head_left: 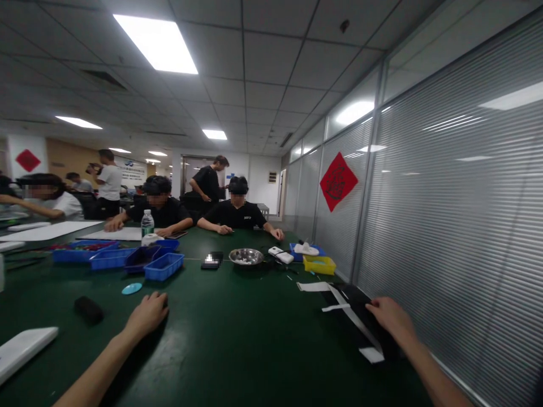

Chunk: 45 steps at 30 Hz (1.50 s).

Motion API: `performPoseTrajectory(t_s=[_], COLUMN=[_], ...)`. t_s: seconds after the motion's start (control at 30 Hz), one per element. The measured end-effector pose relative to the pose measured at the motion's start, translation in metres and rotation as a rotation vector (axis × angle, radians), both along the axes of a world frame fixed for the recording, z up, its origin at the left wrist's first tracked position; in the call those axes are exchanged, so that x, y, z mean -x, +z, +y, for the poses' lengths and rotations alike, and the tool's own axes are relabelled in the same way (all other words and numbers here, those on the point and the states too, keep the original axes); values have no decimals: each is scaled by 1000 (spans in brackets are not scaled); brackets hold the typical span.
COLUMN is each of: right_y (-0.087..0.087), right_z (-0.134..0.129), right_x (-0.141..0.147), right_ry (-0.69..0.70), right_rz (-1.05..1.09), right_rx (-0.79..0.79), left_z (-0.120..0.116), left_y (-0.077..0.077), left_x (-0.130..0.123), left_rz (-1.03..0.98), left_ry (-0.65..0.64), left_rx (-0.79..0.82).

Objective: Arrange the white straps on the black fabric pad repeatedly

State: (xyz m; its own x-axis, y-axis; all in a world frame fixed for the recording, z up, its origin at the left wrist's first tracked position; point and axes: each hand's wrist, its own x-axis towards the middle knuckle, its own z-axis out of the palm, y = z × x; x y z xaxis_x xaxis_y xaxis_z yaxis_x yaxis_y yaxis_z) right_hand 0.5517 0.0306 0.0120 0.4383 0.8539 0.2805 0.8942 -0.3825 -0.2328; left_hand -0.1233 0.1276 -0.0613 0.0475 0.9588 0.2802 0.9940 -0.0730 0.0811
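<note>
My left hand (148, 312) rests on the green table, its fingers loosely bent and nothing visible in them. A light-blue disc (132, 289) lies just beyond it, and a dark oblong object (88, 310) is to its left. On the right, my right hand (392, 317) pinches the edge of a black flat piece (353, 297) with white strips (355, 320) across it. The piece lies near the table's right side. Its exact kind is unclear, and my hand hides part of its right edge.
Blue bins (164, 267), a water bottle (147, 223), a metal bowl (246, 257) and a yellow bin (319, 265) stand farther back. A white device (25, 350) lies at left. People sit across the table. A glass partition (449, 215) with blinds borders the right.
</note>
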Motion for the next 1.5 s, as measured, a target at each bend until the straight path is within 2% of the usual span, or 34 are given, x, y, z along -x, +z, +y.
performPoseTrajectory(t_s=[0.13, 0.43, 0.6, 0.77, 0.93, 1.03, 1.37, 1.5], right_y=[-3, -18, -11, -5, -30, -42, -32, -37], right_z=[-3, 0, -7, -34, -69, -80, -84, -81], right_x=[-8, -5, 0, 10, 12, 15, 41, 37], right_ry=[-37, -49, -37, -59, -38, -10, 74, 80], right_rz=[-1, -34, -80, -79, 18, 80, 214, 321], right_rx=[27, 62, 28, -12, 33, 38, 85, -1], left_z=[-1, 1, 2, 2, 7, 10, 6, 4], left_y=[0, -2, -4, -4, -9, -10, -6, -6], left_x=[0, 1, 3, 3, 8, 9, 6, 5], left_rz=[-9, -12, -9, -22, -12, -7, -42, -16], left_ry=[1, 6, -14, -19, -48, -45, -35, -33], left_rx=[-1, 2, -6, 9, 0, 5, 12, 14])
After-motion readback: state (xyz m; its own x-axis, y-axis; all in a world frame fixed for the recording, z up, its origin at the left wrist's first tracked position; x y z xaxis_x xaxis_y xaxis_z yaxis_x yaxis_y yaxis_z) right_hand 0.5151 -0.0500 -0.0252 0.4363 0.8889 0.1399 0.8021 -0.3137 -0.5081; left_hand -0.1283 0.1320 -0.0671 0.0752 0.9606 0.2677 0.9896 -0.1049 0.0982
